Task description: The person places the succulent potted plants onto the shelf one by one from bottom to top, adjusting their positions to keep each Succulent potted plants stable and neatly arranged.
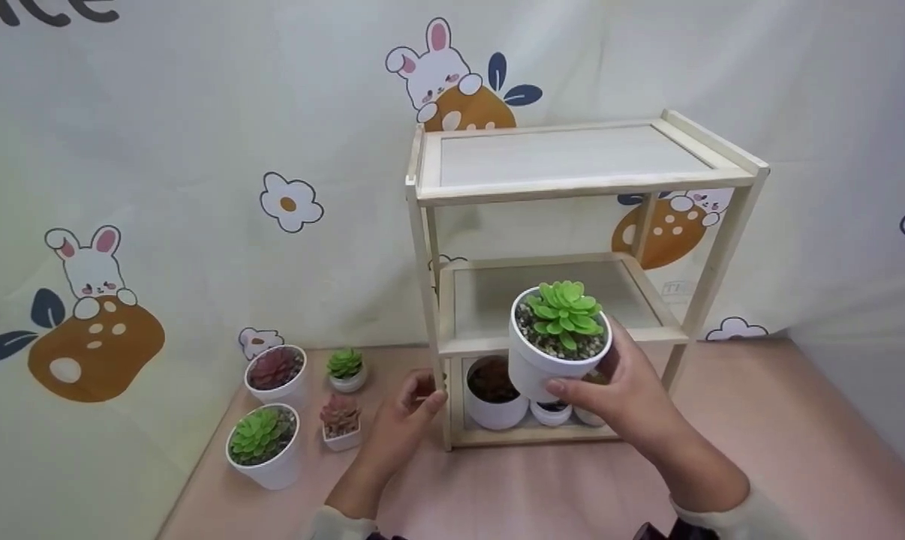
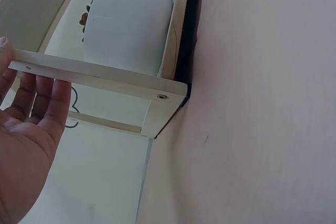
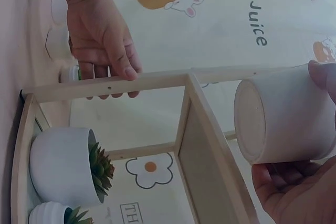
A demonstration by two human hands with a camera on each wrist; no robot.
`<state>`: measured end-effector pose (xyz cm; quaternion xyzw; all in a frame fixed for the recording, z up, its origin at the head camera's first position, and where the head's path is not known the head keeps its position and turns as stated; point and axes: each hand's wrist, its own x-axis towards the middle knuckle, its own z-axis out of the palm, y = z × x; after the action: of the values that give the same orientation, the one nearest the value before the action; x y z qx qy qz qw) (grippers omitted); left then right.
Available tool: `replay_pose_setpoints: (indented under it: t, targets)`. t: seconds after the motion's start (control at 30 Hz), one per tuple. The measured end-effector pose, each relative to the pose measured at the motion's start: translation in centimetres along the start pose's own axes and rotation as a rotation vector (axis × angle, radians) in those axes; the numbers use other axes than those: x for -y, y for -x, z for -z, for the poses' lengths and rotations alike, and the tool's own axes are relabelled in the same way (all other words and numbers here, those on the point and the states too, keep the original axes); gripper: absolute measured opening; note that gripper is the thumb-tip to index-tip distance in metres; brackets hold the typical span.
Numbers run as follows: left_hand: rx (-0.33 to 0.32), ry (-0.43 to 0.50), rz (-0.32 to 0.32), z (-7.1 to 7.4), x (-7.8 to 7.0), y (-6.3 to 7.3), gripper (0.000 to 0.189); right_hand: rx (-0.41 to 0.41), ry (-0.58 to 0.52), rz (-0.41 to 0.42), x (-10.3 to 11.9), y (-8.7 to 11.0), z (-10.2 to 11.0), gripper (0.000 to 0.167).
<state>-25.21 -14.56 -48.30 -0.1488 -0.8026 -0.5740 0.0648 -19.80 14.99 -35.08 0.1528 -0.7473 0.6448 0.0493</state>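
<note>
My right hand (image 1: pixel 625 390) grips a white pot with a bright green succulent (image 1: pixel 566 311), held up before the middle shelf (image 1: pixel 572 300) of a wooden rack. The right wrist view shows the pot's pale underside (image 3: pixel 249 121), with thumb and fingers on opposite sides of its wall. My left hand (image 1: pixel 401 424) holds the rack's front left post (image 1: pixel 430 285) low down, its fingers wrapped behind the wood and thumb in front. On the bottom shelf stand a large white pot (image 1: pixel 497 411) with a dark plant, a small white pot (image 1: pixel 550 414) and another pot (image 1: pixel 591 412), partly hidden by my right hand.
Left of the rack stand a pot with a dark red succulent (image 1: pixel 276 367), one with a green succulent (image 1: pixel 261 442), a small green one (image 1: pixel 346 367) and a square pink one (image 1: pixel 341 424). The rack's top panel (image 1: pixel 572 155) overhangs the middle shelf. A printed curtain (image 1: pixel 197 150) hangs behind.
</note>
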Motion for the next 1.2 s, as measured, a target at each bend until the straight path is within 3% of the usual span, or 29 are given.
replay_pose_setpoints:
  t: [0.27,0.57,1.0,1.2]
  targets:
    - [0.020,0.044,0.013,0.0,0.1,0.0,0.041,0.007,-0.006,0.005,0.1,-0.5,-0.9,0.092]
    - [0.008,0.032,0.010,0.0,0.0,0.0,0.033,0.013,-0.001,-0.007,0.0,-1.6,-2.1,0.095]
    - [0.010,0.008,0.037,0.0,0.1,0.1,0.031,-0.012,0.094,-0.021,-0.2,-2.6,-3.4,0.093]
    - [0.011,0.045,-0.012,0.0,0.2,0.0,0.029,-0.018,0.116,-0.037,-0.1,-3.1,-3.8,0.094]
